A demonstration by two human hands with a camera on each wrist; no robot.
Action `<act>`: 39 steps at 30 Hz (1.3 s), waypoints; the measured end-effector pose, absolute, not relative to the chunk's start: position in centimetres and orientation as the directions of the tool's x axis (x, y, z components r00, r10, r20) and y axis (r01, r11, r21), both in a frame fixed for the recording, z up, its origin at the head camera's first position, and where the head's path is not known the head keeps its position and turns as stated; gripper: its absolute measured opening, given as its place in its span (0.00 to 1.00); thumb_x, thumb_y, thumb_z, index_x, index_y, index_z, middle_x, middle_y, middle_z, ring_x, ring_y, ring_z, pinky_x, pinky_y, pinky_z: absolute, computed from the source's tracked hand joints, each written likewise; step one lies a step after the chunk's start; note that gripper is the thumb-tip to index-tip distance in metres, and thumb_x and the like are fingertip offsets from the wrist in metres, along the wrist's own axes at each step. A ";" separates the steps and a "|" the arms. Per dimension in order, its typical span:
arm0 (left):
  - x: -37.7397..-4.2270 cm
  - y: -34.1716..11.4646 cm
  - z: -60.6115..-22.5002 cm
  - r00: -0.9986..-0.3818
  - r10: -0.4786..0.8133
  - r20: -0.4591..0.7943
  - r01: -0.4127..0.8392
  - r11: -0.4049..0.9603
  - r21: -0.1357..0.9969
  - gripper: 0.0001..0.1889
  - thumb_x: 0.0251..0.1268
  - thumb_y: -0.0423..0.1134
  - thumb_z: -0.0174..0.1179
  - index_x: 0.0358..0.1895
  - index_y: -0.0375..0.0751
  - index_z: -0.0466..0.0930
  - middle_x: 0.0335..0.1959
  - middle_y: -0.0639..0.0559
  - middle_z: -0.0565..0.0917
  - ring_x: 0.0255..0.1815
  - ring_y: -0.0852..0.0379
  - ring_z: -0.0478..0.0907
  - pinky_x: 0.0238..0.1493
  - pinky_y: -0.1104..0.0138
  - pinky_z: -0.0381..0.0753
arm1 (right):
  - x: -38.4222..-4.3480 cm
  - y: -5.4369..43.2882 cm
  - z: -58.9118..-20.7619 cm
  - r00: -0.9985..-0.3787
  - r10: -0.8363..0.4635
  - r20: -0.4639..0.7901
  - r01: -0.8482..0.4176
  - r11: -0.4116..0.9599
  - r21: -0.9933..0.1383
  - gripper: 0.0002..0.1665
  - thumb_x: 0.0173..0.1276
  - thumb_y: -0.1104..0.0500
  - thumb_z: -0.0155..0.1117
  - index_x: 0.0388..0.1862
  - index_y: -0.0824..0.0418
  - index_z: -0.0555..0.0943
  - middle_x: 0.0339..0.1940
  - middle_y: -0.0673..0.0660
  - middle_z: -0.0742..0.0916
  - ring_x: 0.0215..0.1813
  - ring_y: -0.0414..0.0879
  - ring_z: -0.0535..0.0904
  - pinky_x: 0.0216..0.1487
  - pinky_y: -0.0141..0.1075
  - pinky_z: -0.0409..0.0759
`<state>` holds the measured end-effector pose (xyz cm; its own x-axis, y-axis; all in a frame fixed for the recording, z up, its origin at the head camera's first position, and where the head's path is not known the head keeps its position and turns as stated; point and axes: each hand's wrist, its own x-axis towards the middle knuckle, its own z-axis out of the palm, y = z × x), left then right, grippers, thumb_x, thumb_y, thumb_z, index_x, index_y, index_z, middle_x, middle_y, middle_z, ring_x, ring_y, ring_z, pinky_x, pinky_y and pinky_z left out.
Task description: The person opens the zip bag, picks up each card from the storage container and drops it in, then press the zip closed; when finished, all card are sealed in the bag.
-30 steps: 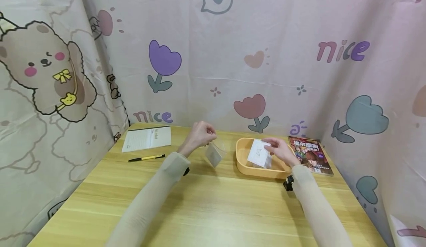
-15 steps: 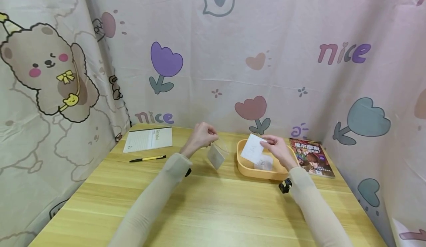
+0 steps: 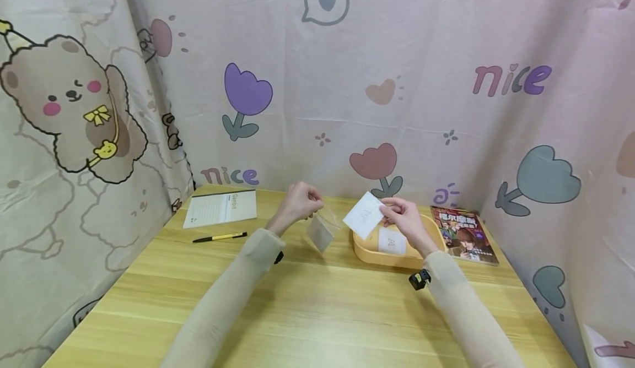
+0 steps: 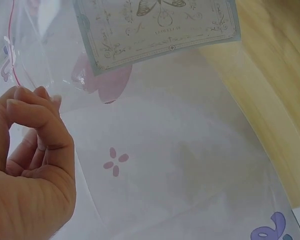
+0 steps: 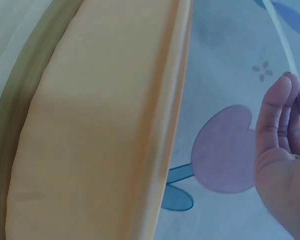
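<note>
My left hand (image 3: 299, 204) pinches the top edge of a clear zip bag (image 3: 327, 216), which hangs tilted above the table. Inside that bag the left wrist view shows a card (image 4: 160, 30) with a butterfly print and a pale green border. My right hand (image 3: 404, 217) pinches a white square card (image 3: 364, 215) with a faint drawing, held above the left end of an orange tray (image 3: 369, 254). Only a thin edge of it shows in the right wrist view, above the fingertips (image 5: 280, 90). Another white card (image 3: 391, 241) lies in the tray.
A lined notebook (image 3: 218, 211) lies at the back left of the wooden table (image 3: 317, 313), with a yellow and black pen (image 3: 220, 237) before it. Right of the tray is a colourful comic-style book (image 3: 466, 236). A patterned curtain (image 3: 307, 81) hangs behind.
My right hand has lifted the white card up and to the left from the tray, uncovering the other card there. The left hand and its bag have hardly moved.
</note>
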<state>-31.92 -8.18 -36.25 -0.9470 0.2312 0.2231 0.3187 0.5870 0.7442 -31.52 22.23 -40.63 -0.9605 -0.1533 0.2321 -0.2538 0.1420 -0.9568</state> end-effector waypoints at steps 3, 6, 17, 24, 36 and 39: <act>-31.9 -8.3 -36.3 -0.950 0.223 0.219 0.310 0.587 0.748 0.06 0.57 0.33 0.61 0.34 0.39 0.87 0.26 0.48 0.85 0.19 0.56 0.81 0.17 0.71 0.78 | -31.2 21.6 -40.4 -0.950 -0.154 0.271 -0.286 0.084 -0.955 0.22 0.70 0.65 0.61 0.58 0.78 0.73 0.24 0.45 0.88 0.25 0.40 0.84 0.31 0.32 0.86; -31.9 -8.3 -36.3 -0.949 0.221 0.226 0.314 0.579 0.752 0.06 0.57 0.32 0.60 0.33 0.38 0.87 0.26 0.48 0.85 0.19 0.55 0.81 0.17 0.71 0.78 | -30.9 21.1 -40.1 -0.944 -0.132 0.302 -0.310 0.039 -0.950 0.23 0.70 0.65 0.61 0.58 0.78 0.73 0.25 0.45 0.88 0.26 0.40 0.84 0.32 0.32 0.87; -31.7 -7.8 -36.2 -0.948 0.227 0.224 0.316 0.569 0.759 0.06 0.56 0.32 0.60 0.31 0.38 0.86 0.23 0.49 0.85 0.17 0.55 0.80 0.18 0.68 0.81 | -29.7 18.9 -39.0 -0.903 -0.051 0.427 -0.422 -0.088 -0.902 0.21 0.68 0.67 0.62 0.55 0.79 0.72 0.23 0.48 0.89 0.24 0.41 0.86 0.30 0.35 0.87; -31.5 -7.4 -36.1 -0.948 0.227 0.222 0.313 0.563 0.765 0.05 0.55 0.32 0.61 0.30 0.36 0.86 0.21 0.49 0.84 0.16 0.56 0.79 0.19 0.64 0.84 | -29.2 17.3 -39.0 -0.879 -0.008 0.477 -0.476 -0.056 -0.878 0.17 0.67 0.67 0.64 0.51 0.75 0.75 0.24 0.49 0.89 0.24 0.42 0.86 0.31 0.36 0.88; -31.5 -7.2 -35.9 -0.949 0.234 0.210 0.308 0.563 0.767 0.06 0.56 0.32 0.61 0.31 0.37 0.87 0.21 0.49 0.84 0.15 0.55 0.79 0.19 0.65 0.83 | -27.9 16.5 -38.5 -0.860 -0.039 0.509 -0.510 0.123 -0.851 0.16 0.66 0.69 0.64 0.51 0.74 0.78 0.29 0.73 0.87 0.24 0.45 0.87 0.31 0.36 0.87; -31.4 -7.2 -35.9 -0.951 0.231 0.205 0.303 0.564 0.768 0.06 0.57 0.31 0.60 0.31 0.36 0.87 0.21 0.49 0.84 0.15 0.55 0.79 0.18 0.66 0.83 | -26.9 16.2 -37.7 -0.842 -0.081 0.533 -0.538 0.182 -0.823 0.15 0.65 0.70 0.64 0.49 0.75 0.78 0.28 0.74 0.86 0.23 0.50 0.86 0.30 0.39 0.87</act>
<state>-31.41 -7.20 -35.94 -0.9511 0.2312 0.2049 0.3026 0.5641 0.7683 -26.93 16.16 -37.69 -0.8423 -0.0815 0.5328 -0.5382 0.1822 -0.8229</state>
